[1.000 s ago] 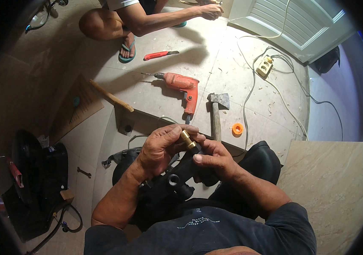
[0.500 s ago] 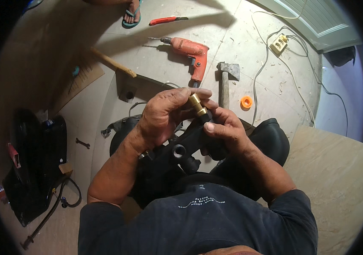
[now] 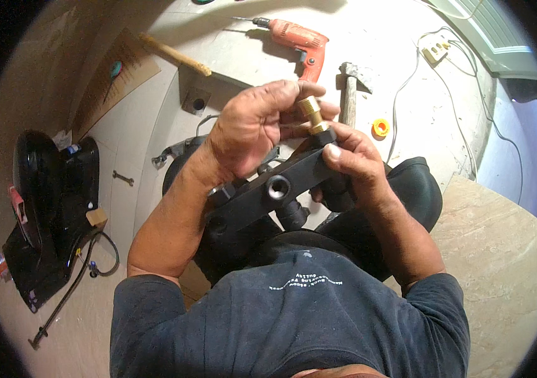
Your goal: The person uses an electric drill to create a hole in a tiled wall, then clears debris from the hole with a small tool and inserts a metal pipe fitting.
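Observation:
Across my lap lies a black mixer-like valve body (image 3: 248,198) with a round threaded port (image 3: 278,187) facing up. A brass threaded fitting (image 3: 310,108) rises from a black collar at its upper right end. My right hand (image 3: 360,154) is closed round that end, thumb beside the collar. The fingers of my left hand (image 3: 249,123) curl behind the brass fitting, the thumb bent at its top left side; how firmly they touch it is partly hidden.
Beyond my hands lie a red drill (image 3: 300,44), an axe-like hammer (image 3: 351,94), an orange tape roll (image 3: 380,128) and a wooden handle (image 3: 177,55). A power strip (image 3: 435,51) with cables sits at far right. A wrench (image 3: 123,178) and a hose (image 3: 70,290) lie left.
The view has shifted, so the drill and hammer sit higher and farther right. More of the valve body's upper face shows. My hands stay around the brass fitting and the body's end.

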